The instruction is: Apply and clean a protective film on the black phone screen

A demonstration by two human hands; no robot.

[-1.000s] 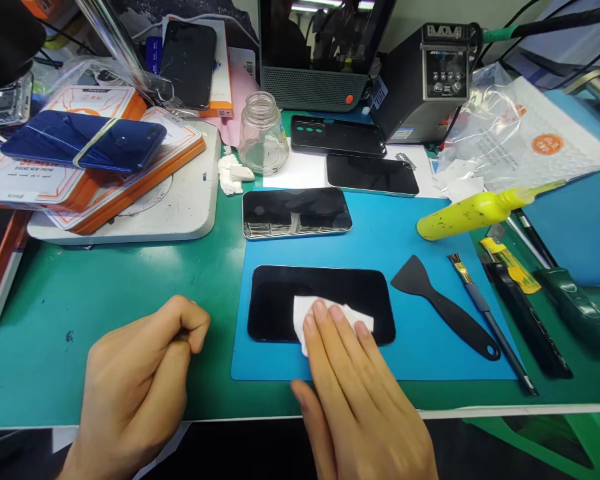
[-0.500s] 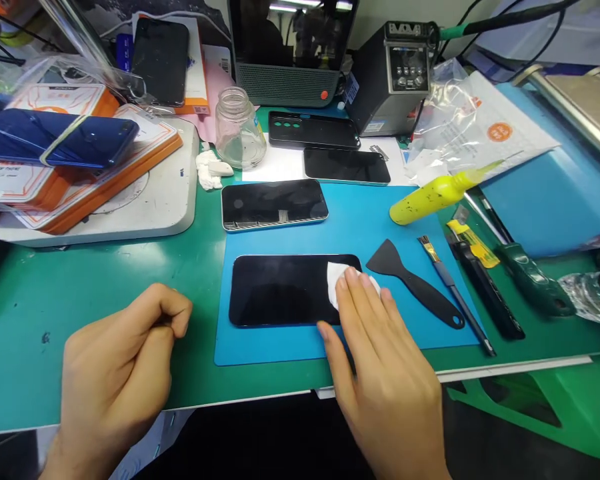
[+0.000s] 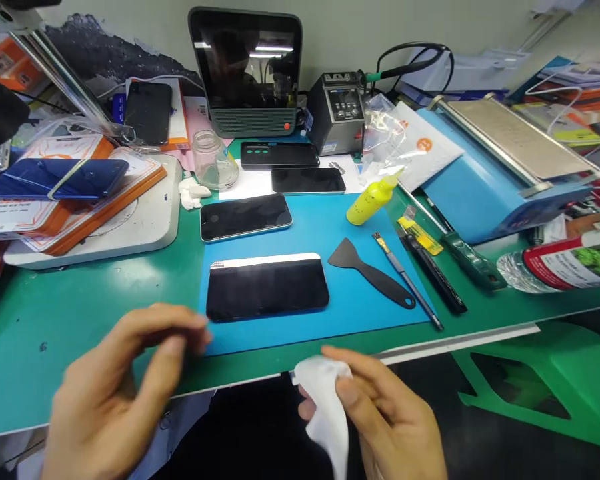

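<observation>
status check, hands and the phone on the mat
Right hand pinching white wipe, off the desk edge. Left hand loosely curled, holding nothing visible. Black phone flat on blue mat, untouched. Nothing on it.

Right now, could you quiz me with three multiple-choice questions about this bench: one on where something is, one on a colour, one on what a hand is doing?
1. Where does the black spatula lie?
A. on the blue mat, right of the nearest phone
B. inside the glass jar
C. on the white pad at the left

2. What colour is the squeeze bottle?
A. red
B. yellow
C. black

3. What is the right hand doing?
A. resting flat on the phone
B. gripping the small brush
C. holding a white wipe off the bench edge

Answers: 1 A, the spatula sits on the mat beside the phone; 2 B, its body is bright yellow; 3 C, the fingers pinch the wipe below the table edge.
</observation>
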